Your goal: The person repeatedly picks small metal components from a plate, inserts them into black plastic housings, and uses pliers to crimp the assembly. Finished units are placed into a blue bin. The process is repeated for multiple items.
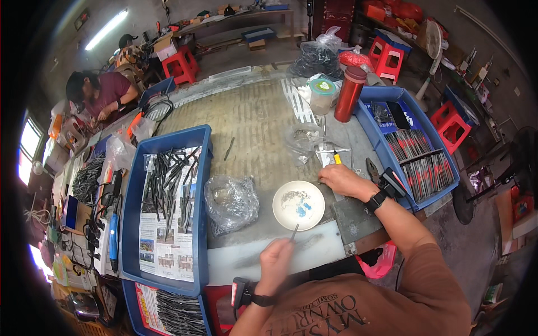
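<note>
My left hand [274,259], a little blurred, is closed round a slim dark metal piece [294,231] whose tip points up at the near rim of a white bowl [278,211]. Inside that bowl lie small metal bits [293,197] and some blue bits [303,209]. My right hand [343,180] is to the right of the bowl, fingertips bent down together near the table top. Whatever they pinch, if anything, is hidden. Just beyond its knuckles is a yellow-handled tool [337,158]. A clear plastic bag [231,204] of small parts sits left of the bowl.
A blue tray [205,168] with dark metal pieces on newspaper is at left. Another blue tray [358,120] at right holds rows of pieces and a phone [398,115]. Pliers [371,169], a red flask [349,95] and a lidded tub [322,101] are nearby. A co-worker [106,95] sits far left.
</note>
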Action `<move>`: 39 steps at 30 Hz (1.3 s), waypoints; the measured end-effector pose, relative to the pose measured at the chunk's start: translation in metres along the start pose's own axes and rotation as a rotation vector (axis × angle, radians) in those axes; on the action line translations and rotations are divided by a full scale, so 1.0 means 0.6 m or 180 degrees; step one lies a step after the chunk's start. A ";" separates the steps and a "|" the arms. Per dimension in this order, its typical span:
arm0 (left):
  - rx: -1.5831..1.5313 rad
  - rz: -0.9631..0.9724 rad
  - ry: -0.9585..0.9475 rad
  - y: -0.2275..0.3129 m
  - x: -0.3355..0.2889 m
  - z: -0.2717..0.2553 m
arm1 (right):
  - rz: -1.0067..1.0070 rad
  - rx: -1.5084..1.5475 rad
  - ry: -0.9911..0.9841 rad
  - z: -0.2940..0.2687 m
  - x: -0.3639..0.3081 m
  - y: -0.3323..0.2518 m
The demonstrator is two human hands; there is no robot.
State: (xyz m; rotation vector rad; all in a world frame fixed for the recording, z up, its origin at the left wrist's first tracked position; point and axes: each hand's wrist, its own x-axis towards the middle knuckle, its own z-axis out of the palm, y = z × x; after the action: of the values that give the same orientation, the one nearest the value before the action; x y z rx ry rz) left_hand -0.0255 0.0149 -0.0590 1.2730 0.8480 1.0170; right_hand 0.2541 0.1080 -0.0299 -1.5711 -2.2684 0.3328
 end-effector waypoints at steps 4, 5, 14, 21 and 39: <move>0.0046 0.0007 -0.0009 0.000 0.001 0.000 | -0.0131 -0.0113 -0.0093 0.004 -0.001 -0.001; 0.0042 0.0009 -0.0007 0.001 0.000 -0.001 | -0.0157 -0.0181 -0.0117 0.006 0.000 -0.002; 0.0053 0.0053 0.0033 -0.003 0.000 -0.001 | 0.0035 -0.0437 -0.0182 0.002 0.008 -0.022; -0.0171 -0.0233 0.0163 -0.002 -0.004 0.001 | 0.0391 -0.0351 -0.0102 0.008 0.008 -0.031; 0.0541 0.0700 0.0410 0.064 -0.011 0.012 | 0.0561 0.1048 0.0907 -0.068 -0.044 -0.133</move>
State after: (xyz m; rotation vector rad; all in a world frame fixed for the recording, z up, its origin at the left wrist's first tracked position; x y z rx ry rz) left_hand -0.0260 0.0064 -0.0200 1.4814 0.9223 1.2327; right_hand 0.2119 0.0546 0.0339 -1.5354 -1.7651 0.4692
